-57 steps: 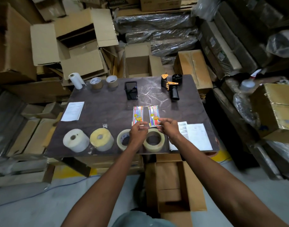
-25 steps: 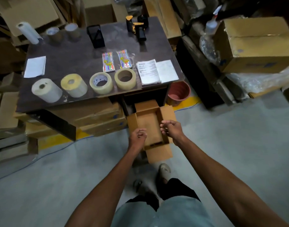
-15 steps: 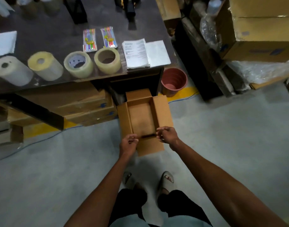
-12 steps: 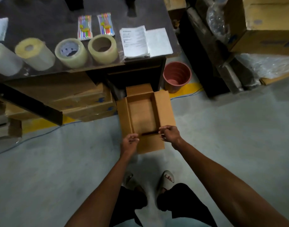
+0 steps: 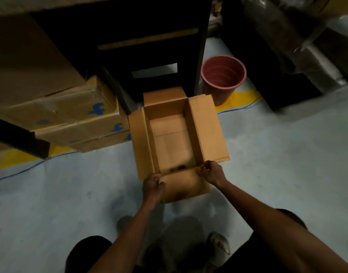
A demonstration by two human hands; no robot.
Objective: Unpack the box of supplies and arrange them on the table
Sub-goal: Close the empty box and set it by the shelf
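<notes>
You are standing on a pale grey floor (image 5: 277, 174) with a yellow line painted along it, in a dim storage place. An open cardboard box (image 5: 176, 142) is sitting on this floor just in front of your feet, its four flaps folded outward, and its inside is looking empty as far as the view shows. Your left hand (image 5: 152, 183) is gripping the near left corner of the box, fingers curled on the edge. Your right hand (image 5: 212, 172) is pinching the near right corner, fingers clamped on the rim. A pink bucket (image 5: 223, 79) is standing beyond the far right corner. Stacked cartons (image 5: 70, 119) are lying at the left side.
</notes>
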